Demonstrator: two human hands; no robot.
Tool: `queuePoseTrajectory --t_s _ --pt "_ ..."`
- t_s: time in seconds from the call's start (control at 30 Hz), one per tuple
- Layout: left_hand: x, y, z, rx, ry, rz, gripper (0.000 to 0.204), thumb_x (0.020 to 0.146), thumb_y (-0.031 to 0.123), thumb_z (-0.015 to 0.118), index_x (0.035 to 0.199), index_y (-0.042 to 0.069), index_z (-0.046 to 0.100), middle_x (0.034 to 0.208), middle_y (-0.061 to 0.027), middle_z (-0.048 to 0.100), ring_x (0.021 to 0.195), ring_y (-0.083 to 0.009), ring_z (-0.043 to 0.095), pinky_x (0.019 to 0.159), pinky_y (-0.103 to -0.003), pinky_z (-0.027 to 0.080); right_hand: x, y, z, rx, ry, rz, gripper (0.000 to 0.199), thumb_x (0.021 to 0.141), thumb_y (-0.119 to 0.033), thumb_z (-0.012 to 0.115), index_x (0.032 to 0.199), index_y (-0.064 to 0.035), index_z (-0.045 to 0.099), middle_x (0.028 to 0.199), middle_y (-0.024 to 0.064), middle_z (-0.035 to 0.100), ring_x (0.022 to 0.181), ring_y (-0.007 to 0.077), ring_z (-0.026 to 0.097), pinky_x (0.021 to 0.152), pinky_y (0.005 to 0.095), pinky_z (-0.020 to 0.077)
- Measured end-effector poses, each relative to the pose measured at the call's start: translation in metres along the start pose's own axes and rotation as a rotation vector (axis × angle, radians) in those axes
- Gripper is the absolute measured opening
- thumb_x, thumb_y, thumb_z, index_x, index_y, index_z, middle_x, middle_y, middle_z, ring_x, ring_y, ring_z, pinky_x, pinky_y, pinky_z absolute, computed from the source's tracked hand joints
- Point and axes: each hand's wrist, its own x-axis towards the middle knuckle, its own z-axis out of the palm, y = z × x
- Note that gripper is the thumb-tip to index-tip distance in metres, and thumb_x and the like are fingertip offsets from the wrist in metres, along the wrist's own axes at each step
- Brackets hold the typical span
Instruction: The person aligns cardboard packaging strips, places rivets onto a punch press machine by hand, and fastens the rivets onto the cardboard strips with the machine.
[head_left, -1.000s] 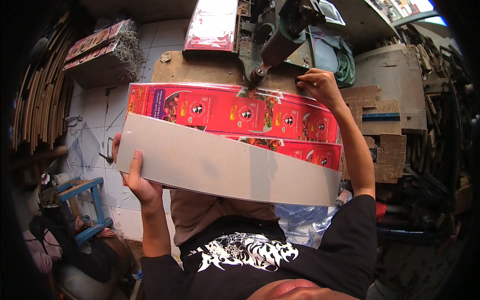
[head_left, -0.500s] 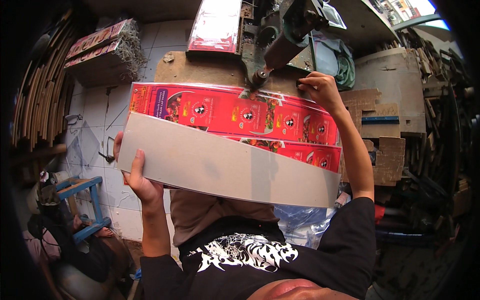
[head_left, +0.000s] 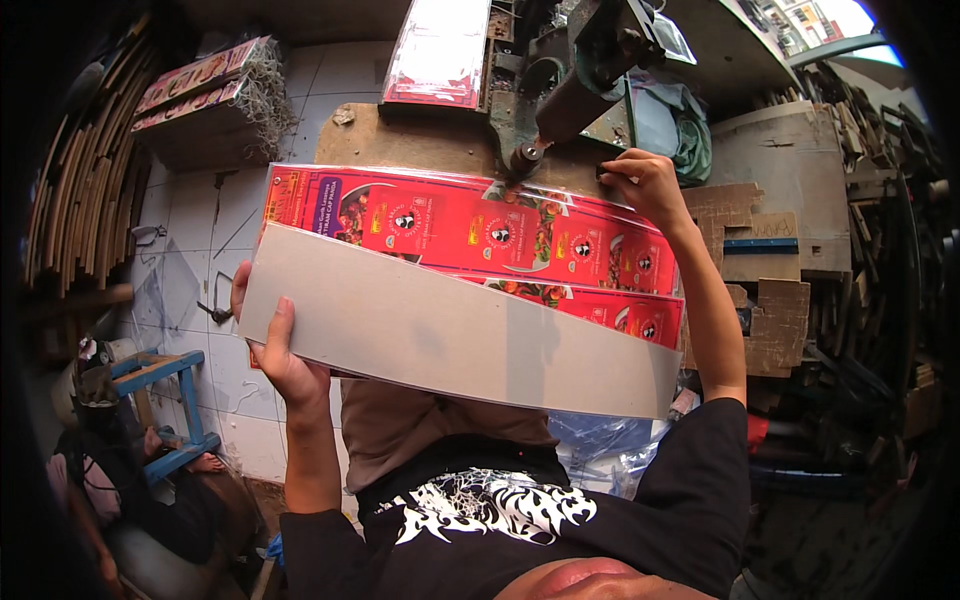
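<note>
My left hand (head_left: 287, 362) grips the left end of a long plain grey board (head_left: 450, 325), thumb on top and fingers curled round the edge. The board lies slanted over glossy red printed sheets (head_left: 455, 230) with food pictures, covering their near part. Beyond the sheets, my right hand (head_left: 648, 188) is closed in a pinch over the brown work board (head_left: 370, 140). Something small and dark shows at its fingertips, too small to name. To the left of that hand, a dark green machine (head_left: 585, 100) reaches its round metal tip down at the sheets' far edge.
A stack of shiny printed sheets (head_left: 437, 50) stands left of the machine. Bundled printed boards (head_left: 205, 85) sit on the tiled floor at far left. Cut cardboard pieces (head_left: 755, 235) lie at right. A blue stool frame (head_left: 180, 400) and another person (head_left: 150, 500) are at lower left.
Little differs. The machine and work board appear slightly farther right in the picture, and my right hand a touch lower. Both hands keep the same hold.
</note>
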Motion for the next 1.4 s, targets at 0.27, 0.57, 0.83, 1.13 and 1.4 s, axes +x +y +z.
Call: queuePoseTrajectory --t_s 0.27,0.57,0.83,1.13,1.4 --pt "0.0 0.0 0.002 -0.006 -0.004 0.004 0.058 0.092 0.005 0.052 0.147 0.004 0.036 0.141 -0.0159 0.048 0.132 -0.0277 0.049 0.114 -0.042 0.039 0.002 0.0 -0.002 0.001 -0.012 -0.017 0.018 0.079 -0.003 0.08 0.096 0.0 0.078 0.085 0.0107 0.072 0.071 0.0211 0.07 0.065 0.0302 0.0537" --pt "0.001 0.0 0.0 -0.007 -0.008 0.007 0.059 0.091 0.003 0.051 0.148 0.004 0.035 0.142 -0.016 0.048 0.132 -0.0267 0.049 0.114 -0.041 0.039 0.001 0.0 0.0 -0.005 -0.005 -0.021 0.017 0.08 -0.003 0.08 0.096 -0.001 0.078 0.084 0.0104 0.072 0.071 0.0211 0.07 0.064 0.0304 0.0529" --pt "0.0 -0.001 0.002 -0.015 0.003 0.014 0.057 0.091 0.006 0.053 0.146 0.003 0.039 0.138 -0.0145 0.05 0.13 -0.0268 0.051 0.113 -0.04 0.039 0.002 -0.003 -0.002 -0.004 -0.013 0.009 0.018 0.079 -0.005 0.08 0.096 -0.0013 0.078 0.084 0.0113 0.072 0.073 0.0239 0.07 0.066 0.0321 0.0535" --pt "0.001 -0.001 0.0 -0.009 -0.013 0.001 0.059 0.091 0.003 0.052 0.147 0.004 0.035 0.142 -0.0157 0.048 0.132 -0.0263 0.049 0.114 -0.041 0.039 0.001 0.0 -0.004 -0.031 -0.038 0.004 0.02 0.08 -0.008 0.081 0.099 -0.0021 0.077 0.088 0.0097 0.072 0.075 0.0223 0.07 0.068 0.0317 0.0537" --pt "0.0 -0.003 -0.001 -0.068 0.006 0.03 0.055 0.093 0.004 0.05 0.147 0.004 0.038 0.139 -0.0147 0.051 0.13 -0.0273 0.051 0.112 -0.041 0.041 -0.011 -0.031 -0.019 -0.168 0.143 -0.035 0.042 0.083 -0.016 0.08 0.123 -0.0095 0.07 0.112 0.0117 0.07 0.097 0.0292 0.069 0.083 0.0369 0.0558"
